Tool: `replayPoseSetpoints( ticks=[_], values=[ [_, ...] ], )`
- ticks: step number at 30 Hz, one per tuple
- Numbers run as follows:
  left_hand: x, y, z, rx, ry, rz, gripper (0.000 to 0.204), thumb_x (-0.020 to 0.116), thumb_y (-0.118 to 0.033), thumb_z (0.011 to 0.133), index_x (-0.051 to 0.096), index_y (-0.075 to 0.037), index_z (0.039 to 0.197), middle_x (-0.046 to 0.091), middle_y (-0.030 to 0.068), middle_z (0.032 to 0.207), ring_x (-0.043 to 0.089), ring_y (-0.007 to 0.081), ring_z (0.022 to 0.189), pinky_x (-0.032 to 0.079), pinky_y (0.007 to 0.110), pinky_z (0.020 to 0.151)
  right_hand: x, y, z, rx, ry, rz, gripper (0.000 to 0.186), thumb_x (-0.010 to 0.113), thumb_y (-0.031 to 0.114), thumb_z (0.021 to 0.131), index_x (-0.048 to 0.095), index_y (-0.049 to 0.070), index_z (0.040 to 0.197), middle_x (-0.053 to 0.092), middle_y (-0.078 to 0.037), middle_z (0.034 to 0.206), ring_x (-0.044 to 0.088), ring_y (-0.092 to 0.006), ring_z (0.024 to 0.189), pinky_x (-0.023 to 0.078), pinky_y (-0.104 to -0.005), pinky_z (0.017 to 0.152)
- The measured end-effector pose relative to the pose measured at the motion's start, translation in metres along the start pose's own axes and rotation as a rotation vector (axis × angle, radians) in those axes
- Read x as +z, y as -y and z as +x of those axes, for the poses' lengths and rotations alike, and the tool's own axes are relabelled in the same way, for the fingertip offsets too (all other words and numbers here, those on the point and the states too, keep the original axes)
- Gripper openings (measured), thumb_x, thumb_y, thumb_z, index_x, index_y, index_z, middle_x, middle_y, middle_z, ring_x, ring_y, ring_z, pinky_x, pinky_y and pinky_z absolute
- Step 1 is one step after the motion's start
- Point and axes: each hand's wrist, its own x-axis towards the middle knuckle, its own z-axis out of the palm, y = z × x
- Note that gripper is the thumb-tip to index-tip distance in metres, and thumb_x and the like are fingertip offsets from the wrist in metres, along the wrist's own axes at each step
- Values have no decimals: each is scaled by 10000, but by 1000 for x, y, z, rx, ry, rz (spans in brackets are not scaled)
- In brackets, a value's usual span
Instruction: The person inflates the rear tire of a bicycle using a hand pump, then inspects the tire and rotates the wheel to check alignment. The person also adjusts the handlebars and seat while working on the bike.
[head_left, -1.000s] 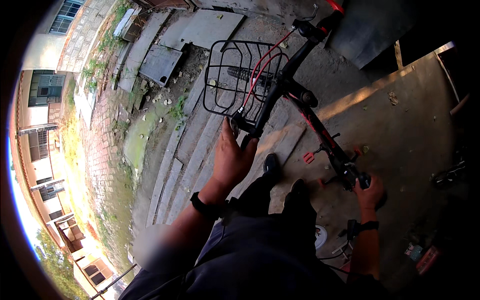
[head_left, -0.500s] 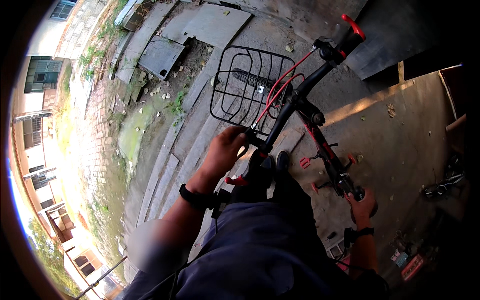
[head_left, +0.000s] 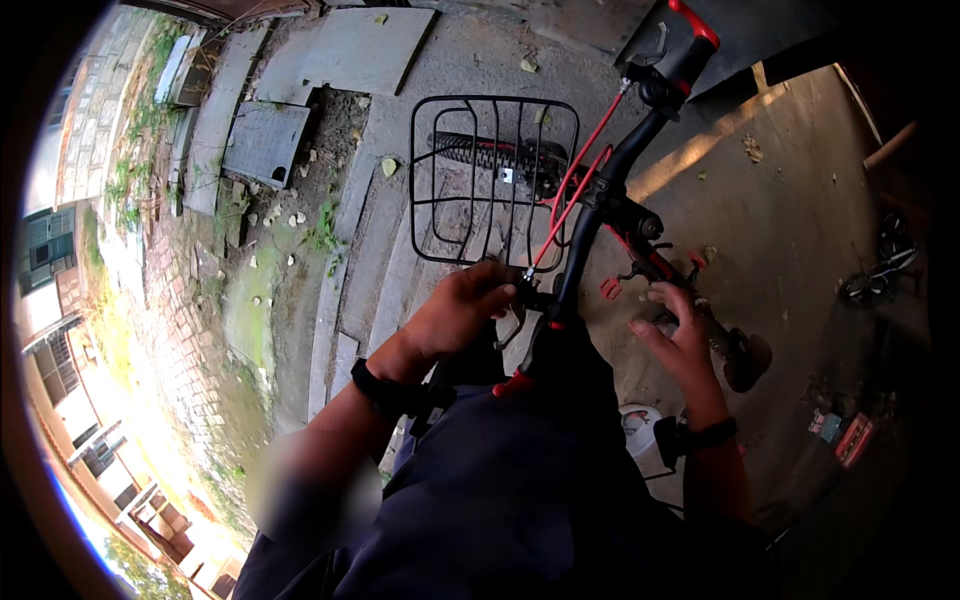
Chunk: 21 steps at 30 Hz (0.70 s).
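Observation:
A bicycle's black handlebar (head_left: 621,160) with red grip ends runs diagonally before me, red cables (head_left: 608,118) looping beside it. My left hand (head_left: 455,315) has its fingers closed at the left brake lever (head_left: 515,328), by the cable's silver fitting (head_left: 530,273). My right hand (head_left: 680,338) hangs open over the black-and-red frame (head_left: 660,268), fingers curved, above a red pedal (head_left: 611,288) and left of the dark saddle (head_left: 746,368). A black wire basket (head_left: 412,180) sits over the knobbly front tyre (head_left: 460,148). The left grip's red end (head_left: 512,383) rests against my body.
Stone steps (head_left: 340,300) lie to the left, with loose slabs (head_left: 360,50) and weeds beyond. Another small bicycle (head_left: 880,270) stands at the right, near red-and-teal clutter (head_left: 850,438). A white round object (head_left: 640,430) lies by my right wrist. A dark panel (head_left: 720,50) is at top right.
My right hand has left the saddle area and moved up and leftward, fingers opening. My left hand has shifted rightward on the brake lever. The view has turned slightly.

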Motion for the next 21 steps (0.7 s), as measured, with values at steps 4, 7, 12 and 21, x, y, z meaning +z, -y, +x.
replayPoseSetpoints(
  ticks=[4,7,12,21],
  values=[
    [-9,-10,7,-11,117,-28,326,609,-178,1041,604,-5,1318,686,48,1087,640,124,1009,523,295,879,57,45,10,-89,61,125,350,713,139,959,628,7,1272,657,-61,1089,642,-112,914,522,-268,822],
    [-10,-1,14,1,169,-94,338,609,-169,1038,595,-10,1336,676,37,1092,623,118,973,520,291,860,83,77,20,-2,14,215,262,668,120,999,659,-3,1231,655,-37,989,623,-74,792,507,-232,701],
    [-4,3,18,-9,148,-201,326,643,-166,1018,605,-3,1297,656,14,1013,574,89,866,502,271,778,94,107,37,225,26,254,239,655,138,987,705,-13,1166,642,-23,830,595,-74,633,493,-251,598],
    [18,19,27,114,-10,-236,241,721,-136,959,581,-5,1107,663,40,975,593,87,871,516,269,761,102,100,54,234,107,280,201,672,136,997,710,-24,1113,610,7,701,522,-42,530,435,-223,485]
  ],
)
